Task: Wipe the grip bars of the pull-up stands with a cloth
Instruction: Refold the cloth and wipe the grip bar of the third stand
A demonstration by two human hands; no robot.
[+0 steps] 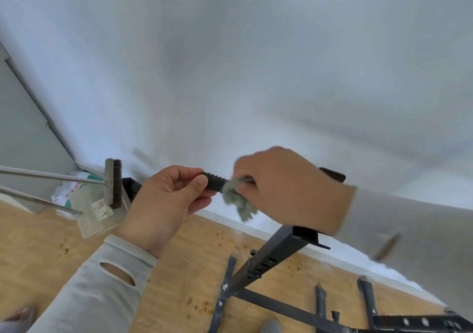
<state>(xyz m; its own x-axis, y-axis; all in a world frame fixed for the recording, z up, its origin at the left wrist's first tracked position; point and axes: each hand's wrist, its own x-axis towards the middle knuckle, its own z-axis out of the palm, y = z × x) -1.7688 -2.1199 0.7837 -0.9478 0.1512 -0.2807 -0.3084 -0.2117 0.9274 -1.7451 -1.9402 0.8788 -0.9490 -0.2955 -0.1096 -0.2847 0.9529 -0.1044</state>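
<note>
A black ribbed grip bar [214,182] of the pull-up stand runs across the middle of the head view. My left hand [163,202] is closed around its left part, thumb on top. My right hand [286,192] grips the bar just to the right, holding a grey-green cloth [238,202] wrapped on it; a loose end of the cloth hangs below. The bar's far right end [332,174] shows past my right wrist. The stand's black upright [271,256] drops down to the base frame [281,307] on the floor.
A broom [114,183] and a clear dustpan [98,220] lean at the left by a white plastic bag [69,192]. White wall behind, wooden floor [179,268] below. My feet show at the bottom edge.
</note>
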